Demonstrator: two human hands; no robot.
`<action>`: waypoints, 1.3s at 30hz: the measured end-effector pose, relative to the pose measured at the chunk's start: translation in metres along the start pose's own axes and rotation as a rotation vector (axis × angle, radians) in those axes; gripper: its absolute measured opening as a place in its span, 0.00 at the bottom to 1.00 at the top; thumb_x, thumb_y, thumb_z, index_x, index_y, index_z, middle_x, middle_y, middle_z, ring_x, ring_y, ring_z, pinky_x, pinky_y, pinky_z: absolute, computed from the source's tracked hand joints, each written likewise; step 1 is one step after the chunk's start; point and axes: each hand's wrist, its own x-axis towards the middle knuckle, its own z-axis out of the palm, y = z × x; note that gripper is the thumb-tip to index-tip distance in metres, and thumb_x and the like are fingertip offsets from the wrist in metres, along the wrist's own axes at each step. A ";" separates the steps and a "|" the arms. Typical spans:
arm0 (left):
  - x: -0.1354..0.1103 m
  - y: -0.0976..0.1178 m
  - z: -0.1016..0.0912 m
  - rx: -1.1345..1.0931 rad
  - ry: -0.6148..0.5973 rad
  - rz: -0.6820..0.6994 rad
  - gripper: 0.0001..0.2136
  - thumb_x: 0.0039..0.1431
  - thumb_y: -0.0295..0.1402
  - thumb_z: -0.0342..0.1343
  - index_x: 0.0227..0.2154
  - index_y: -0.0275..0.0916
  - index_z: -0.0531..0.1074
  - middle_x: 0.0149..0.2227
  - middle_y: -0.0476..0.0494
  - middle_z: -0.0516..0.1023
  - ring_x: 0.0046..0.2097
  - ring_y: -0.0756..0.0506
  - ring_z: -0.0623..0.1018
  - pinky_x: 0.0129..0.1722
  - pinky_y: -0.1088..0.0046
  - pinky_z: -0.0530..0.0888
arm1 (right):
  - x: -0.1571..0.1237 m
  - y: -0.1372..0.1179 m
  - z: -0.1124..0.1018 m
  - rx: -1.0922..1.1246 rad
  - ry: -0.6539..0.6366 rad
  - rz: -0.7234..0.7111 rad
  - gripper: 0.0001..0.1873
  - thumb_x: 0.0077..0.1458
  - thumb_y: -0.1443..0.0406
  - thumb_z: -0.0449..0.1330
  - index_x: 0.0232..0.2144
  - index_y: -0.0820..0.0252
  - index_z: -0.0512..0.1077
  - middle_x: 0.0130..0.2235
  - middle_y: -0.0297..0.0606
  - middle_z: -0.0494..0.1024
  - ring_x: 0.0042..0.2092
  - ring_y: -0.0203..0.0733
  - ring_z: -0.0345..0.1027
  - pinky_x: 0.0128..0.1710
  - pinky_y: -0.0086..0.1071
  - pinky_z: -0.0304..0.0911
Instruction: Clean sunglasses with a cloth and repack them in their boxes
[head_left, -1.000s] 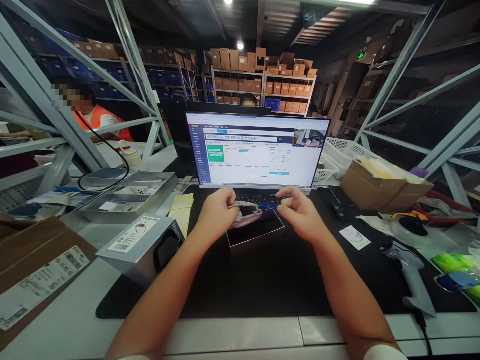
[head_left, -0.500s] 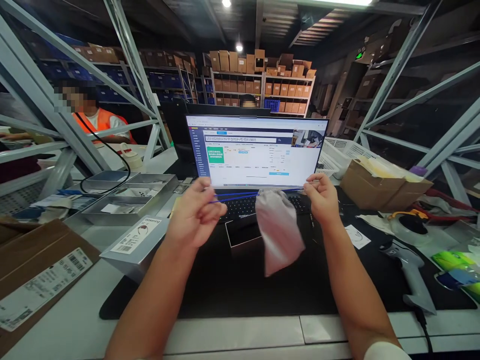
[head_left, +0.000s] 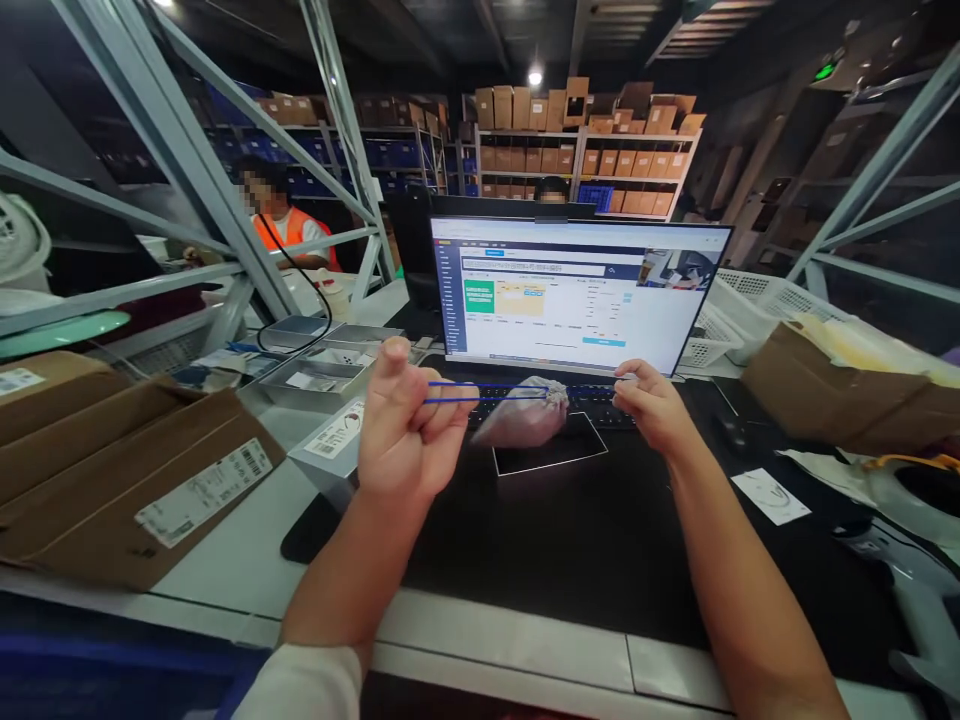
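A small grey drawstring pouch (head_left: 529, 412) hangs in the air above the keyboard, its neck gathered and its body swung out to the left. From its neck a doubled blue cord (head_left: 495, 392) runs taut to my left hand (head_left: 412, 430), whose fingers are closed on the loop. My right hand (head_left: 652, 405) is pinched on the other side of the pouch, at the far end of the cord; that stretch shows only faintly. Below the pouch lies a flat dark rectangle with a pale edge (head_left: 551, 450) on the black mat (head_left: 555, 560).
Behind the hands stands a lit monitor (head_left: 555, 290). To the left are a grey box with a label (head_left: 330, 440), open trays (head_left: 315, 375) and brown cartons (head_left: 150, 480). At right lie a printed card (head_left: 771, 496), a mouse (head_left: 729, 428), a barcode scanner (head_left: 900, 570) and a carton (head_left: 810, 390).
The pouch has swung from hanging low to nearly level, and its mouth is now cinched. The blue cord stretches toward my left hand. The view has turned left.
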 end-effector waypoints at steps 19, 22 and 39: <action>0.002 -0.024 -0.006 0.302 -0.323 -0.137 0.13 0.59 0.43 0.65 0.41 0.43 0.73 0.18 0.58 0.69 0.19 0.51 0.73 0.38 0.64 0.81 | -0.064 -0.031 0.108 -0.669 -0.549 -0.054 0.13 0.53 0.59 0.67 0.40 0.58 0.73 0.33 0.29 0.73 0.32 0.35 0.63 0.31 0.27 0.57; 0.020 -0.031 -0.017 0.346 -0.204 0.027 0.20 0.58 0.51 0.62 0.46 0.43 0.71 0.22 0.54 0.72 0.24 0.48 0.76 0.40 0.63 0.80 | -0.053 -0.043 0.079 -0.575 -0.308 -0.070 0.13 0.49 0.59 0.67 0.34 0.58 0.72 0.30 0.28 0.70 0.32 0.35 0.62 0.32 0.27 0.58; 0.007 -0.127 -0.101 1.558 -0.742 -0.372 0.17 0.45 0.47 0.64 0.32 0.38 0.78 0.61 0.33 0.69 0.63 0.30 0.66 0.65 0.49 0.62 | -0.083 0.046 -0.055 0.430 0.705 0.350 0.13 0.61 0.58 0.62 0.29 0.59 0.67 0.23 0.29 0.71 0.18 0.29 0.61 0.15 0.22 0.57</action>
